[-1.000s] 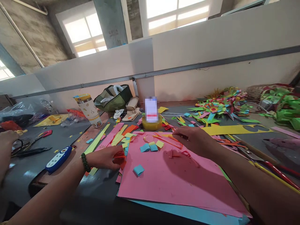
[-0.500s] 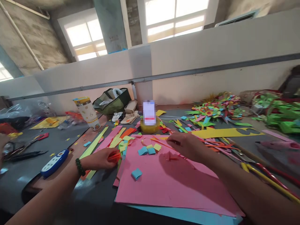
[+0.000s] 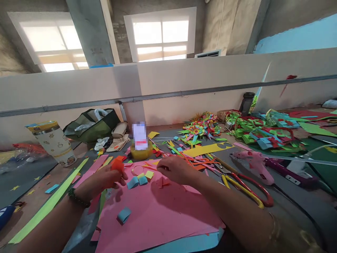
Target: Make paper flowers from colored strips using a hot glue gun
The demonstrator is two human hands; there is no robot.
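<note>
My left hand (image 3: 105,177), with a dark bead bracelet at the wrist, is closed on folded orange paper (image 3: 118,163) above the left edge of a pink paper sheet (image 3: 168,218). Over the sheet's far part is my right hand (image 3: 175,169), its fingers curled down beside thin orange strips; whatever they pinch is hidden. Between the hands lie small folded blue paper pieces (image 3: 133,182) and a yellow paper piece (image 3: 149,175). Another blue paper loop (image 3: 123,215) rests nearer to me. A folded pink piece (image 3: 163,182) sits just below my right hand.
A phone (image 3: 140,136) leans upright at a yellow tape roll (image 3: 142,151). Scissors (image 3: 244,182) and a pink glue gun (image 3: 256,163) lie at the right. A patterned tumbler (image 3: 54,144) and green bag (image 3: 92,124) stand left. Colourful paper crafts (image 3: 202,124) are heaped behind.
The view has swung right, bringing the glue gun and more crafts into sight. My left hand has lifted the orange paper and moved closer to my right hand, which stays over the sheet.
</note>
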